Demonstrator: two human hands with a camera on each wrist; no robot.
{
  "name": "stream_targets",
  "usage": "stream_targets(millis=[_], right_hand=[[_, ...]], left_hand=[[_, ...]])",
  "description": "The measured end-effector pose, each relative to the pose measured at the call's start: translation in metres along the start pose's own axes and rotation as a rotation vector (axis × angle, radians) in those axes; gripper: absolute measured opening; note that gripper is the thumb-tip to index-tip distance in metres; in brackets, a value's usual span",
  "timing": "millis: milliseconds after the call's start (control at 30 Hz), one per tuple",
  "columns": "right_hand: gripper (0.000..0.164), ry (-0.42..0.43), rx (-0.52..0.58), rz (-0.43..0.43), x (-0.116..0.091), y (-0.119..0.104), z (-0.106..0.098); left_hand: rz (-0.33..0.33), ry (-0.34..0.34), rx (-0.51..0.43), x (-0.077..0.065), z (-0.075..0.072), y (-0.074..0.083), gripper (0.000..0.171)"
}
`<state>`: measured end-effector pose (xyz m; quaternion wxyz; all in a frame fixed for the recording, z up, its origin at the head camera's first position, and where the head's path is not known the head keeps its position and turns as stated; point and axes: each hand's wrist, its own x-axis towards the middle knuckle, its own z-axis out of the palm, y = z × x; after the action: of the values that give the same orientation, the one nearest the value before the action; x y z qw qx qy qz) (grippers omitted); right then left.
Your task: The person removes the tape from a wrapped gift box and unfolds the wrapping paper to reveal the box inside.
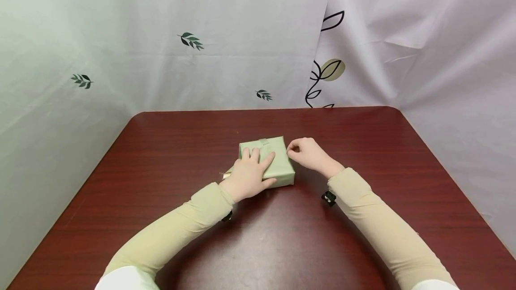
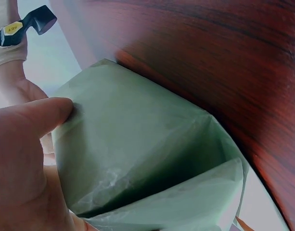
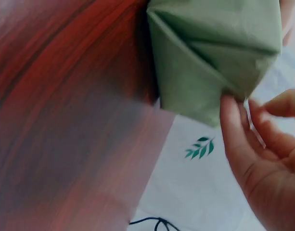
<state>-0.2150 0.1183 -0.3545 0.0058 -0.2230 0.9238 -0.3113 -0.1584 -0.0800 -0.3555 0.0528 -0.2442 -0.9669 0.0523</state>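
Observation:
A box wrapped in pale green paper point(image 1: 280, 164) lies on the table, with a small strip of tape point(image 1: 263, 141) across its top far edge. My left hand point(image 1: 247, 178) rests on its top, fingers spread. In the left wrist view, loose folded paper point(image 2: 200, 195) stands away from the near end, leaving a dark pocket. My right hand point(image 1: 310, 153) is at the box's right end, thumb and index finger bent toward each other. Its fingertips touch the folded end flap point(image 3: 185, 79) in the right wrist view; I cannot tell whether they pinch it.
The dark red wooden table point(image 1: 181, 147) has rounded far corners. White cloth point(image 1: 250, 26) with leaf prints hangs behind it and along both sides. A black wrist camera point(image 1: 328, 198) sits under the right sleeve.

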Motion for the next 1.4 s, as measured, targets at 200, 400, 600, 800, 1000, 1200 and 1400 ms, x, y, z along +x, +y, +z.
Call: stream_targets(millis=[200,400,600,800,1000,1200,1400], right_hand=[[0.013,-0.015,0.053,0.019,-0.002,0.000,0.001],[0.007,0.033,-0.011,0.005,-0.003,-0.005,0.004],[0.008,0.040,0.000,0.034,-0.005,-0.004,0.004],[0.013,0.002,0.198,0.166,-0.006,0.006,0.004],[0.012,-0.042,0.424,0.215,-0.006,0.019,0.006],[0.005,0.002,0.224,0.098,-0.008,0.023,0.005],[0.020,0.005,0.120,-0.084,-0.011,0.021,0.005]], left_hand=[[0.003,0.009,0.007,-0.001,0.000,0.000,0.070],[0.009,0.014,0.005,-0.002,-0.003,0.001,0.069],[0.011,0.017,0.014,-0.002,0.000,0.001,0.069],[0.007,0.009,0.015,-0.001,0.000,0.002,0.069],[0.000,0.003,0.013,-0.001,0.000,0.002,0.069],[-0.003,-0.007,0.016,0.000,0.000,0.001,0.070],[-0.001,-0.007,0.021,0.000,0.003,0.000,0.070]])
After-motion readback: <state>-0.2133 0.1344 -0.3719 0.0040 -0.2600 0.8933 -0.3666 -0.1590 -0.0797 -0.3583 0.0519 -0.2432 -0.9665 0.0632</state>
